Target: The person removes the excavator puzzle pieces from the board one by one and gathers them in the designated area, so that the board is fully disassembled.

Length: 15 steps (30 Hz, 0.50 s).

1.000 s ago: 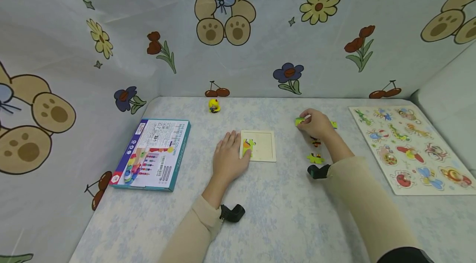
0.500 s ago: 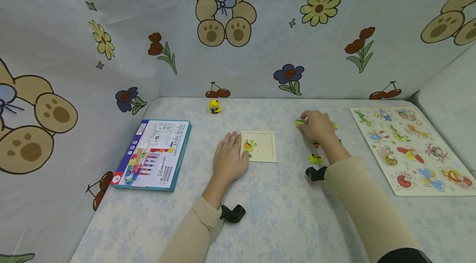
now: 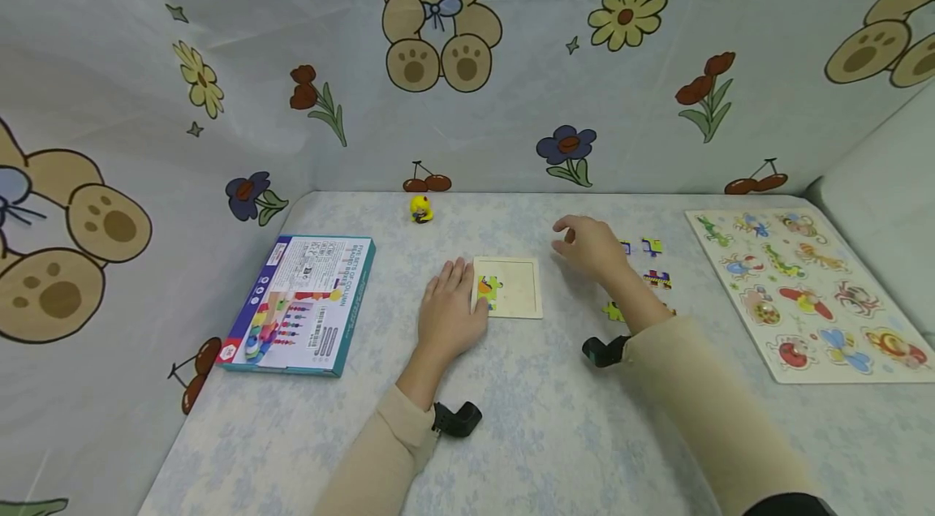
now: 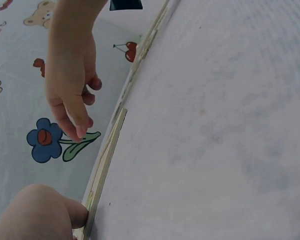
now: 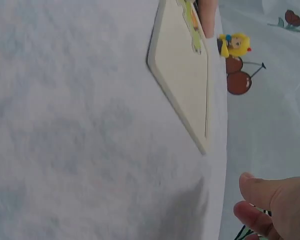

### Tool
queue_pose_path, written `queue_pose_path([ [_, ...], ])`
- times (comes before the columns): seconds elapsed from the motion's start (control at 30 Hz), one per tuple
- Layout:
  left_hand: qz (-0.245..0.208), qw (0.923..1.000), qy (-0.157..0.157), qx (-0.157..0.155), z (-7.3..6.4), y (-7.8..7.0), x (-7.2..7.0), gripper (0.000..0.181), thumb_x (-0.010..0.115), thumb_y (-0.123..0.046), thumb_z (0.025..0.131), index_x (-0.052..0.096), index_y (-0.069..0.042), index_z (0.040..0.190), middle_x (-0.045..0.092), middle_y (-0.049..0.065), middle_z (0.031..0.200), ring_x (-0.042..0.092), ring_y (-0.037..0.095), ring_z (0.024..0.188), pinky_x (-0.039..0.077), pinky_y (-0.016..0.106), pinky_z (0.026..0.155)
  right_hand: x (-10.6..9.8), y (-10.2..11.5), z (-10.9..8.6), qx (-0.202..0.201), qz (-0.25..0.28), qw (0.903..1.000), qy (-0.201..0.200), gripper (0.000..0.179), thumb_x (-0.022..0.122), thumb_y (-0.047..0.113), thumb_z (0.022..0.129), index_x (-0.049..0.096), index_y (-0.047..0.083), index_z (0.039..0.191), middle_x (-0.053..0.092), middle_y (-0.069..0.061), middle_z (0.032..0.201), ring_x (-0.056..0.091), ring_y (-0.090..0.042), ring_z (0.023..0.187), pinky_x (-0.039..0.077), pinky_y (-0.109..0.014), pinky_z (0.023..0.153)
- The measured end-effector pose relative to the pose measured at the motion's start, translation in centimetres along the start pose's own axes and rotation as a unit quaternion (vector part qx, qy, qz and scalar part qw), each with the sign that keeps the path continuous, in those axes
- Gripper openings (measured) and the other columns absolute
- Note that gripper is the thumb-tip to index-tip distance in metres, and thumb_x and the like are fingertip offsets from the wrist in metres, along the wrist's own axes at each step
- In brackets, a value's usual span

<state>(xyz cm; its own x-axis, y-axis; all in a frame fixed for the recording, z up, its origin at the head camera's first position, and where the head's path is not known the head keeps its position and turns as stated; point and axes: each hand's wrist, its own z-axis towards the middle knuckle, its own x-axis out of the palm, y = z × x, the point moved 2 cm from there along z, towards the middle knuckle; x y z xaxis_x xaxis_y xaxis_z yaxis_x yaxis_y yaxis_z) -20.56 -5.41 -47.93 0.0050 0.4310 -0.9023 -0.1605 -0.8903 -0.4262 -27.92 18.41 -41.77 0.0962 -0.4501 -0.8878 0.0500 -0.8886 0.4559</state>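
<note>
My left hand [image 3: 453, 309] lies flat, fingers straight, along the left side of a small cream puzzle board [image 3: 520, 289], its thumb on the near left part. A green and orange puzzle piece [image 3: 493, 287] lies in the board's left part. My right hand [image 3: 590, 248] hovers between the board and the loose pieces, fingers loosely bent. In the right wrist view the thumb [image 5: 257, 192] and forefinger stand slightly apart, with no piece showing between them. Loose blue and yellow pieces [image 3: 652, 247], a dark-striped piece [image 3: 657, 279] and a green piece [image 3: 613, 311] lie around the right wrist; the forearm partly covers some.
At the left lies a flat boxed toy set [image 3: 299, 305]. A small yellow figurine [image 3: 420, 208] stands near the back edge. On the right lies a large animal picture board [image 3: 811, 297]. A printed cloth backdrop [image 3: 511, 118] rises behind the table.
My right hand has moved left, away from the loose pieces towards the board, uncovering several blue and yellow pieces. The left hand has stayed beside the board.
</note>
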Motion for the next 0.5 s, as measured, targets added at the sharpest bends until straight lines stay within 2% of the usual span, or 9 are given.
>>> queue_pose_path([
  [0.27, 0.013, 0.9999, 0.007, -0.001, 0.0, 0.1, 0.1, 0.067, 0.044, -0.042, 0.098, 0.028, -0.014, 0.157, 0.022, 0.002, 0.166, 0.013, 0.02, 0.155, 0.013, 0.045, 0.127, 3.1, 4.5, -1.3, -0.083, 0.02, 0.9955, 0.041, 0.03, 0.067, 0.024, 0.095, 0.069, 0.014, 0.123, 0.067, -0.007, 0.102, 0.058, -0.024, 0.088, 0.049, -0.035, 0.073],
  [0.37, 0.017, 0.9998, 0.008, 0.004, 0.1, 0.2, 0.1, 0.067, 0.044, -0.041, 0.098, 0.029, -0.014, 0.157, 0.023, 0.003, 0.166, 0.014, 0.021, 0.155, 0.013, 0.046, 0.127, 4.2, 5.5, -1.8, -0.109, 0.015, 0.9925, 0.054, 0.03, 0.067, 0.025, 0.094, 0.07, 0.016, 0.123, 0.067, -0.005, 0.1, 0.057, -0.023, 0.089, 0.048, -0.035, 0.074],
  [0.5, 0.02, 0.9997, 0.009, 0.011, 0.1, 0.3, 0.1, 0.068, 0.044, -0.041, 0.097, 0.029, -0.013, 0.157, 0.023, 0.003, 0.166, 0.014, 0.021, 0.155, 0.014, 0.046, 0.127, 5.4, 6.2, -2.2, -0.135, 0.008, 0.9894, 0.051, 0.03, 0.067, 0.025, 0.094, 0.071, 0.016, 0.122, 0.067, -0.003, 0.097, 0.056, -0.022, 0.089, 0.047, -0.035, 0.074],
])
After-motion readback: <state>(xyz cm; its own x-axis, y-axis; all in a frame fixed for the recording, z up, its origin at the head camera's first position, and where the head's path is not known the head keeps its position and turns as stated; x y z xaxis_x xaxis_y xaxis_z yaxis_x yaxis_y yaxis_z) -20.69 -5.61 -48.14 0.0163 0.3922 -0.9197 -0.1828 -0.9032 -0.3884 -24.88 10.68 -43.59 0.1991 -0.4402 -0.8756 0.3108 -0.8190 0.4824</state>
